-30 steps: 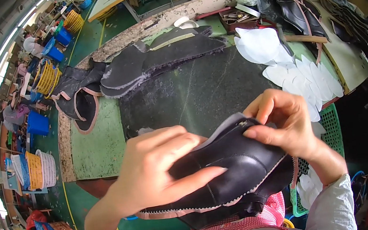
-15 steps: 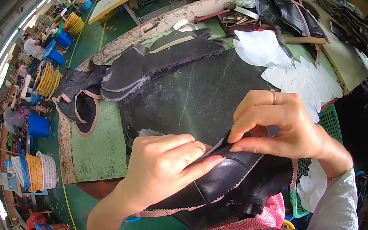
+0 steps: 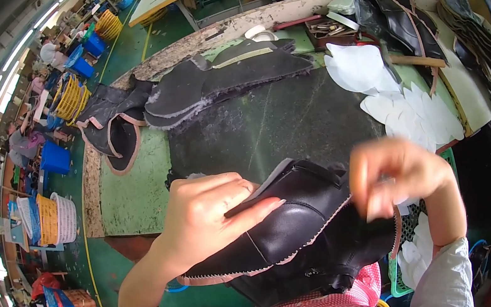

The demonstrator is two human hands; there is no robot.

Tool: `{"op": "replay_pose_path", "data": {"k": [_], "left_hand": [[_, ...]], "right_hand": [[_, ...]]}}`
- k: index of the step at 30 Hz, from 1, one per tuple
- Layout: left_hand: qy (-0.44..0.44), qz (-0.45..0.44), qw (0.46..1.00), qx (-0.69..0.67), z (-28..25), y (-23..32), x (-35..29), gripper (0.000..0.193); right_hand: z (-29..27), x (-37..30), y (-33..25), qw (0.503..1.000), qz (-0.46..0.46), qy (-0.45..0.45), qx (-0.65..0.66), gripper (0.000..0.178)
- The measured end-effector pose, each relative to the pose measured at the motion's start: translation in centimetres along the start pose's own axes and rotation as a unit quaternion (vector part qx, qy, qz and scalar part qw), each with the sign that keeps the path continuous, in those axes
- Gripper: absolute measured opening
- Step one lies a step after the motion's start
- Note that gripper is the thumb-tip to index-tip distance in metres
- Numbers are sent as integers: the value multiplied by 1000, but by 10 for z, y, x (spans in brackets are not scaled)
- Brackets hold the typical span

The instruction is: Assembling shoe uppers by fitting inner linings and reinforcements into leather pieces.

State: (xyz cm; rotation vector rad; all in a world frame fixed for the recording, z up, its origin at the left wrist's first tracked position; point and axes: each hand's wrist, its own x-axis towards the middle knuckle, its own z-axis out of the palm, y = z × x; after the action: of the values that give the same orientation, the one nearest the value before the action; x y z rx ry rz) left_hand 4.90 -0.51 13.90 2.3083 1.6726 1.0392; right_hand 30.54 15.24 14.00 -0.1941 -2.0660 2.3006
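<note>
A black leather boot upper (image 3: 290, 220) with a zigzag-cut lower edge and pinkish underside spans the space between my hands. My left hand (image 3: 208, 222) pinches its upper edge at the left, thumb on the leather and fingers behind. Along that edge runs a strip of grey lining. My right hand (image 3: 398, 175), smeared by motion, hovers just past the upper's right end, apparently off the leather; its fingers cannot be made out. More black leather (image 3: 320, 272) hangs below, over a red checked apron (image 3: 337, 298).
Dark fleecy pieces (image 3: 228, 83) lie across the bench's far side. Black trimmed uppers (image 3: 112, 129) sit at left. At right are white cut pieces (image 3: 359, 66), a wooden-handled tool (image 3: 416, 60), a tool tray (image 3: 328, 30) and a green basket (image 3: 399, 280).
My right hand has let go of the upper's edge and moved right and slightly down. My left hand keeps its hold. The view has shifted a little.
</note>
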Motion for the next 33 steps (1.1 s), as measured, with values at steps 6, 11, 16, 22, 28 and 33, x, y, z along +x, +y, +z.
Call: {"op": "replay_pose_path", "data": {"k": [6,11,16,22,28,33], "left_hand": [[53,-52,997,17,-15,1,1,29],[262,-80,960,50,-20,-9,19,17],[412,-6,911,-9,-13,-17,53,12],[337,-47,858,-386,-19,-34,55,11],[146,89,946,-276,-50,-73,48,19],[39,-77,987,-136,-9,-111,-12,30]], "right_hand": [[-2,3,17,983,10,-62,-171,28],[25,39,49,973,-108,162,-125,65],[77,119,17,840,-365,392,89,62],[13,124,-3,861,-415,284,76,56],[-20,106,-20,726,-445,268,-451,30],[-5,121,75,719,-353,202,-564,32]]}}
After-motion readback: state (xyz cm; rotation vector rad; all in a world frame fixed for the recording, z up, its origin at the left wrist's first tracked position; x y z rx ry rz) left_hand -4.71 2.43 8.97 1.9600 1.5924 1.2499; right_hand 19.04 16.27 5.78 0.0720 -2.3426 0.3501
